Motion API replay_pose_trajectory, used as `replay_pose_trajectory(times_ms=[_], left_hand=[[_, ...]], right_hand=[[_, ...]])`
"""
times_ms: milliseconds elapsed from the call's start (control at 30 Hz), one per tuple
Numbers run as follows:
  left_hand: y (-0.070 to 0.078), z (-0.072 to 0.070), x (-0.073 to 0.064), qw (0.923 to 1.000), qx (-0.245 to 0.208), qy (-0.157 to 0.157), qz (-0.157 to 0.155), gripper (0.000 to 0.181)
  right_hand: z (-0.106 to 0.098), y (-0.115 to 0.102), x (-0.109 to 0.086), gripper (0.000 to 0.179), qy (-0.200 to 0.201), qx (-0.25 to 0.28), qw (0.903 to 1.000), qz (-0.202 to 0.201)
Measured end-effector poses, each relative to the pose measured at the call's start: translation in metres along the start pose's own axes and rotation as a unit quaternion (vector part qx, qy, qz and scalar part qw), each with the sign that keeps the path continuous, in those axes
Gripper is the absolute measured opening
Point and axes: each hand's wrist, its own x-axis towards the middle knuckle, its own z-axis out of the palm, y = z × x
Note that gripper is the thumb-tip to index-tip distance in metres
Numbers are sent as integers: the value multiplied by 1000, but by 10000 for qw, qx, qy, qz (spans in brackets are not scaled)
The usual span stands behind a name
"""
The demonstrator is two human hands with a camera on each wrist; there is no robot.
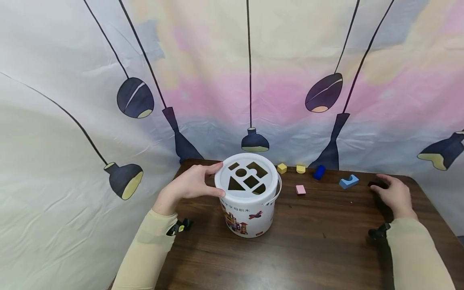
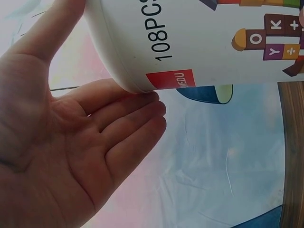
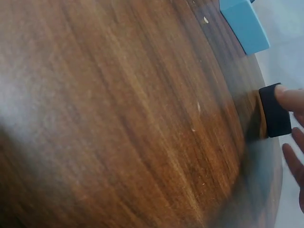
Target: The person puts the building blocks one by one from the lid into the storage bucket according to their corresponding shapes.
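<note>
A white toy-block bucket (image 1: 248, 217) stands upright on the table, its lid (image 1: 266, 187) cut with holes of several shapes. My left hand (image 1: 190, 183) holds the lid's rim from the left, thumb in front and forefinger farther back. In the left wrist view the other fingers of the left hand (image 2: 90, 128) lie nearly straight beside the bucket's printed wall (image 2: 213, 52). At the table's far right, my right hand (image 1: 395, 195) pinches a black block (image 3: 275, 111). The thumb rests on the black block's upper end in the right wrist view; the fingers are partly cut off.
Left of the right hand lies a light blue block (image 1: 349, 181) with a curved notch. A dark blue block (image 1: 319, 172), two yellow blocks (image 1: 282, 168) and a pink block (image 1: 300, 189) lie between it and the bucket. A printed cloth (image 1: 217, 100) hangs behind the brown table (image 1: 308, 249).
</note>
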Motion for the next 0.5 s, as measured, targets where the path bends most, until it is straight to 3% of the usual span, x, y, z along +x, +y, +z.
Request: replay_pose_trajectory(times_ms=[167, 300, 500], left_hand=[[1, 0, 0, 10000, -38, -8, -10, 103], [1, 1, 0, 10000, -54, -17, -7, 103], [1, 1, 0, 9999, -105, -6, -2, 103]], right_hand=[[1, 2, 0, 58, -274, -174, 9995, -56], [3, 1, -1, 57, -169, -115, 9998, -42], [4, -3, -3, 56, -69, 75, 9996, 281]])
